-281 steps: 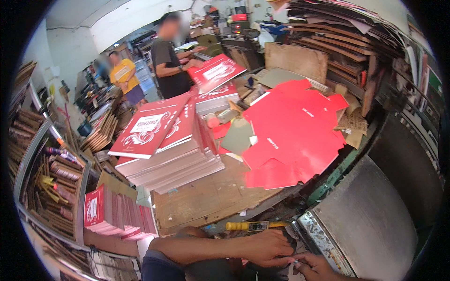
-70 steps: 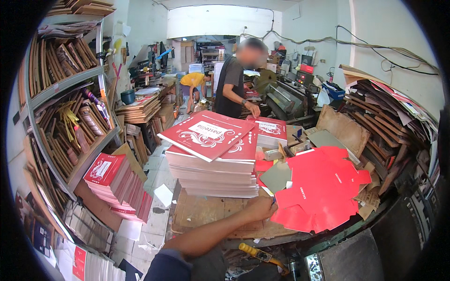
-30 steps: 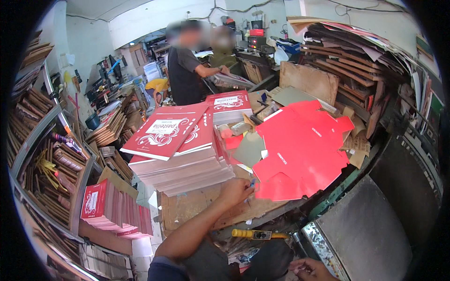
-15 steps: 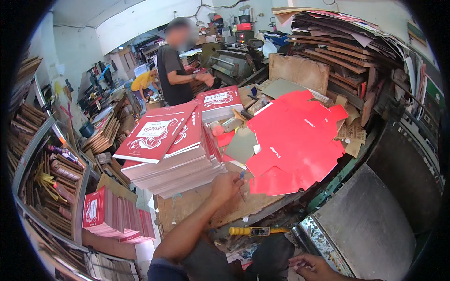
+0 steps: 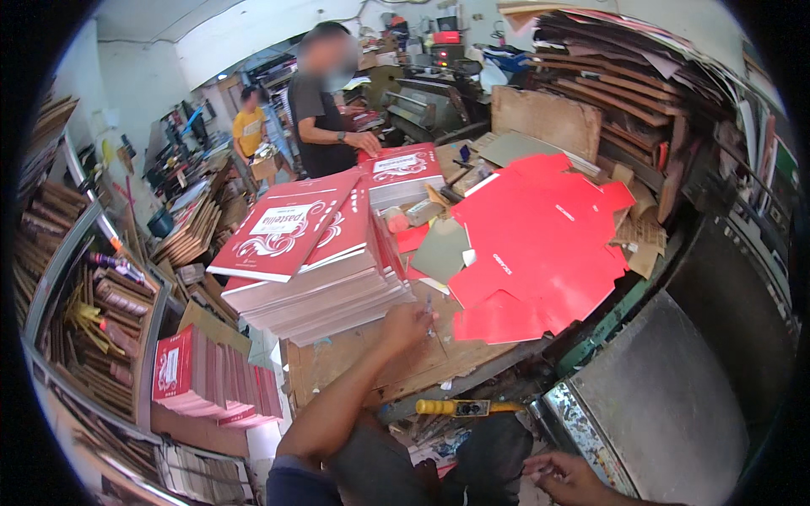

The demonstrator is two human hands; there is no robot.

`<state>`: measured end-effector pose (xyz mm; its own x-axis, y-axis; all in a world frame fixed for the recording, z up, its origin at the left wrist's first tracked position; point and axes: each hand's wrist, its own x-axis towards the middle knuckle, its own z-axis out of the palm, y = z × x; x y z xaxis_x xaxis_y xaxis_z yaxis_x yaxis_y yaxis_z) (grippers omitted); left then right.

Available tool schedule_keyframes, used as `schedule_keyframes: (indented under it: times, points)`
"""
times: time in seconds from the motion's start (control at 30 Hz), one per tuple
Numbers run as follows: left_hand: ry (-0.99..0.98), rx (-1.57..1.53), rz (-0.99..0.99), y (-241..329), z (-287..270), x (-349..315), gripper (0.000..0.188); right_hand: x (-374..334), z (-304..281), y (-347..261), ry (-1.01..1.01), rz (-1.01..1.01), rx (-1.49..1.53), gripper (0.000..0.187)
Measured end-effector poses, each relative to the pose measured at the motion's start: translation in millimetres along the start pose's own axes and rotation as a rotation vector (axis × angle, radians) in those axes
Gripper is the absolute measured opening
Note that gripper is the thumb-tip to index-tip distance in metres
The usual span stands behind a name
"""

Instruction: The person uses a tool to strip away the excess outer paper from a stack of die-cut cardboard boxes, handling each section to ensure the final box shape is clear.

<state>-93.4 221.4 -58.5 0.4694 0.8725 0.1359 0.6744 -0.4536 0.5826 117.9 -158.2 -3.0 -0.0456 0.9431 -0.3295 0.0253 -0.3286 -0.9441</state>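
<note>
My left hand [image 5: 405,329] is over the brown worktop [image 5: 392,379], beside the front corner of a tall stack of red-covered booklets [image 5: 325,295]. Its fingers are pinched together around a small, thin, bluish item [image 5: 429,307] too small to name. To the right of that hand lies a pile of flat die-cut red card sheets [image 5: 540,244], with notched edges. My right hand [image 5: 564,476] hangs low at the bottom edge, fingers loosely bent and apart, near the dark cloth over my knee [image 5: 494,464]. Nothing shows in it.
A yellow-handled lever [image 5: 447,408] crosses in front of the worktop, and a dark metal machine plate [image 5: 662,396] stands at right. More booklets [image 5: 211,379] sit lower left. A co-worker in dark clothes [image 5: 316,118] stands behind the far booklet stack [image 5: 405,173].
The co-worker has reached a hand down to the far booklet stack. A person in yellow behind has straightened up. My hands have barely moved; the view has shifted slightly.
</note>
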Motion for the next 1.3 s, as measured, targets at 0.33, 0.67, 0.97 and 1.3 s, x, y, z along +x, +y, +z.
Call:
schedule_keyframes:
  times: [0.33, 0.67, 0.97, 1.3]
  points:
    - [0.033, 0.047, 0.04, 16, 8, 5, 0.035, 2, 0, 33, 0.039, -0.166, -0.177, 0.03]
    - [0.254, -0.077, 0.026, 15, -4, 16, 0.033, 0, 1, 21, 0.043, -0.063, -0.102, 0.03]
    - [-0.024, -0.024, -0.043, 6, 11, 17, 0.033, 5, -1, 26, 0.027, -0.173, -0.171, 0.032]
    - [-0.076, -0.159, -0.112, -16, 25, 22, 0.038, 3, -1, 16, -0.004, -0.085, -0.155, 0.031]
